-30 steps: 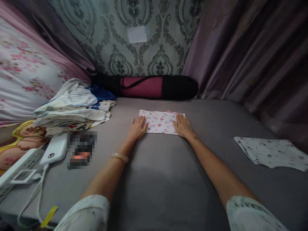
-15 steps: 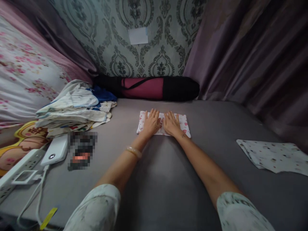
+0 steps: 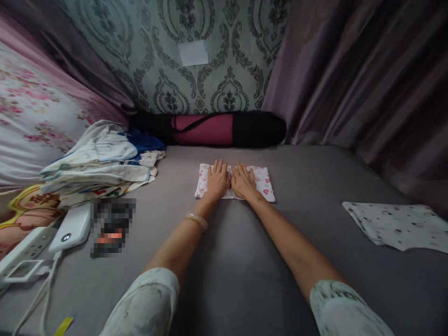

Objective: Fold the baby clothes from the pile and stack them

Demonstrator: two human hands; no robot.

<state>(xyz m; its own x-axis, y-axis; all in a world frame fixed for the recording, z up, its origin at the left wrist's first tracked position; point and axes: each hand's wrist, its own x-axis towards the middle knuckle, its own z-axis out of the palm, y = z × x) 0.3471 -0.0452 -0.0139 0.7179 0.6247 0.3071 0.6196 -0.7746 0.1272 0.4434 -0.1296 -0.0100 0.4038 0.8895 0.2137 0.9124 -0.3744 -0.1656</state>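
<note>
A folded white cloth with a red and pink print [image 3: 267, 185] lies flat on the grey sheet in front of me. My left hand [image 3: 218, 179] rests palm down on its left half, fingers stretched out and pointing away from me. Close beside it, my right hand [image 3: 243, 181] presses flat on the middle of the cloth, fingers also extended. Both hands cover much of the cloth's centre. A pale bangle [image 3: 196, 220] sits on my left forearm.
A heap of clothes [image 3: 101, 158] lies at the left, near a white power bank [image 3: 72, 228] and a power strip [image 3: 30, 245]. Another folded patterned cloth [image 3: 399, 226] is at the right. A long black and red bag [image 3: 206, 129] lies along the wall.
The hands have drawn slightly closer together on the cloth, still flat. The whole view has shifted a little, so most things appear slightly further left.
</note>
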